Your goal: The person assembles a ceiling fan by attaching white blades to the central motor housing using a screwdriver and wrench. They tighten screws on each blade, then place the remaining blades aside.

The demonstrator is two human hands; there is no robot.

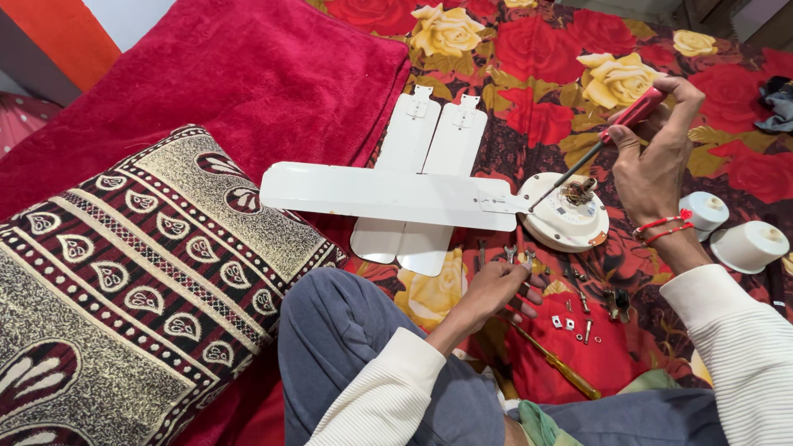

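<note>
Red blanket (273, 74) at 11 o'clock; patterned pillow (124, 272) at 8 o'clock. No pkgs, labels or signs seen. One white fan blade (388, 196) lies crosswise at centre over two more blades (429, 177), its end meeting the fan motor hub (566, 216) at 3 o'clock. R hand (657, 149) closed around red-handled screwdriver (607, 140), tip at blade-hub joint. L hand (491, 289) at 5 o'clock, fingers curled over small hardware; hold cannot be told. Two white caps (731, 231) at 3 o'clock. Yellow screwdriver (557, 363), loose screws (578, 318) at 5 o'clock.
</note>
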